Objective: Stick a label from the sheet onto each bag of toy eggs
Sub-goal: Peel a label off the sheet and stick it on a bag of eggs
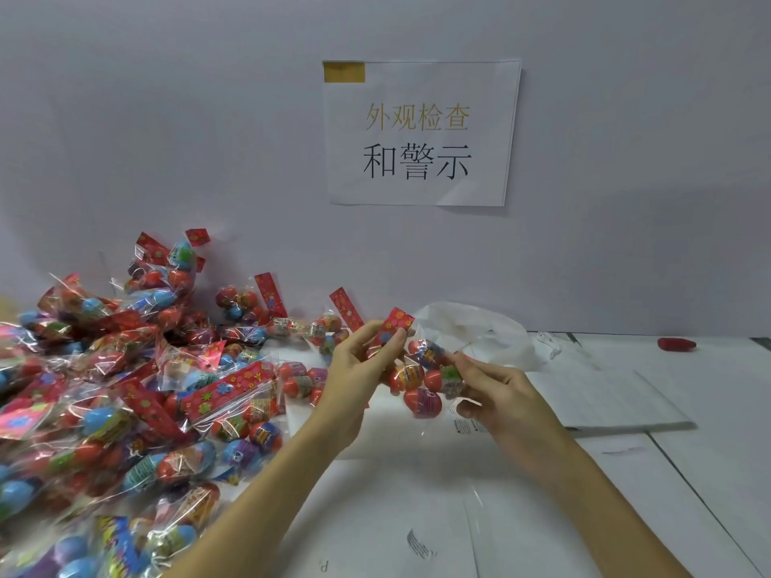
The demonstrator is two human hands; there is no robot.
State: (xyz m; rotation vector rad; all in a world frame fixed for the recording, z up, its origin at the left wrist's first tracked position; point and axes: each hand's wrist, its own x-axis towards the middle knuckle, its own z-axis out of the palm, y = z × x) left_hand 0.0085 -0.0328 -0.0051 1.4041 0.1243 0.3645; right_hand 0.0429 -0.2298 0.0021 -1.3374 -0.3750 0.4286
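A clear plastic bag of red toy eggs with a red flowered header card point(419, 371) is held in the air at the centre of the frame, above the white table point(709, 473); its long axis slants from the header card at the upper left down to the eggs at the lower right. The left hand point(359, 377) pinches the header card, thumb and fingertips closed on its upper end with the other fingers curled behind. The right hand point(496, 390) grips the egg end of the bag, fingers bent around the lower right eggs. A large heap of similar clear bags of red, blue and purple eggs point(125, 390) fills the left side of the frame, resting on the table and against the wall. White label sheets point(605, 402) lie flat at the right, just behind the right hand, and crumpled white plastic point(471, 327) sits behind the held bag. A small red object point(676, 343) lies at the far right by the wall. A white paper notice with Chinese characters point(421, 133) is taped to the pale wall point(167, 118) above.
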